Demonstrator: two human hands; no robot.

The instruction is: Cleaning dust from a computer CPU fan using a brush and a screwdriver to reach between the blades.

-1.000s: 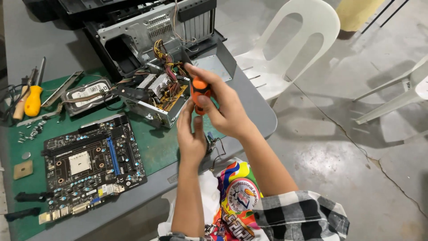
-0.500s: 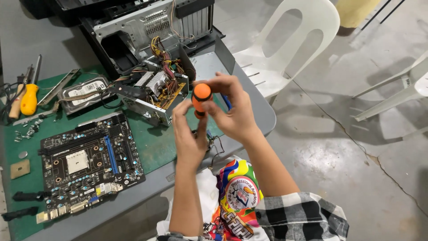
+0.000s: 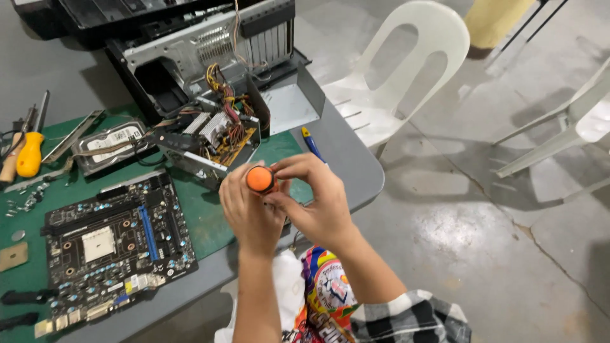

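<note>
Head view: both hands, left hand [image 3: 249, 213] and right hand [image 3: 318, 200], are gripping an orange-handled screwdriver [image 3: 260, 179] above the desk [image 3: 356, 171] edge, seemingly adjusting it. Next, it needs lining up carefully. A power supply [image 3: 216, 143] is lying just beyond, a motherboard [image 3: 108, 244] left, crowding the work.

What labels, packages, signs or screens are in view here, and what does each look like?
Hard drive label: white rectangle on the silver hard drive, on the green mat left of the opened power supply.
Packages, signs, screens: none in view.
</note>
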